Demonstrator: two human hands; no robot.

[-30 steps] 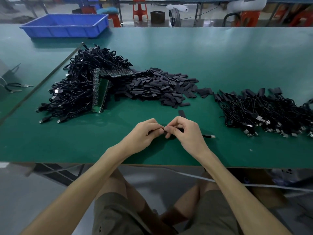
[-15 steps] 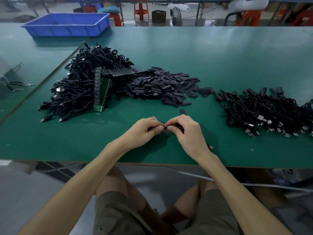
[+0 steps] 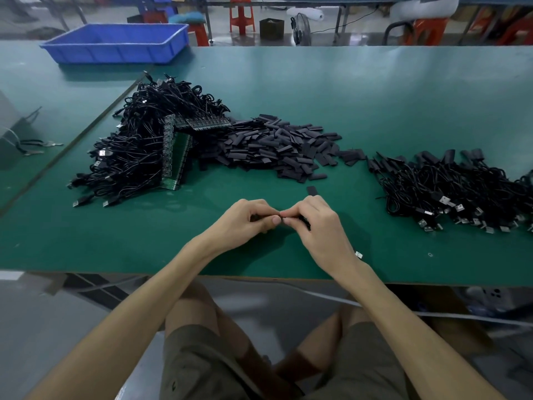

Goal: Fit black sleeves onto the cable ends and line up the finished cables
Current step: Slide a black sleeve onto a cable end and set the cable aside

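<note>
My left hand (image 3: 245, 219) and my right hand (image 3: 315, 222) meet fingertip to fingertip above the green table (image 3: 375, 96), both pinching one thin black cable with a black sleeve (image 3: 302, 219) on it. Most of that cable is hidden in my palms; its metal plug (image 3: 358, 254) peeks out by my right wrist. A pile of loose black sleeves (image 3: 277, 145) lies behind my hands. One stray sleeve (image 3: 312, 190) rests just beyond my right hand. A heap of black cables (image 3: 144, 151) sits at the left, and a row of sleeved cables (image 3: 455, 189) at the right.
Green circuit board strips (image 3: 178, 163) lean against the left cable heap. A blue plastic tray (image 3: 115, 44) stands at the far left corner. Scissors (image 3: 40, 145) lie on the neighbouring table at the left. The table's front edge runs just under my wrists.
My hands have drawn the cable in: the plug end that lay stretched to the right of my right hand now sits by my right wrist. Both hands stay pressed together.
</note>
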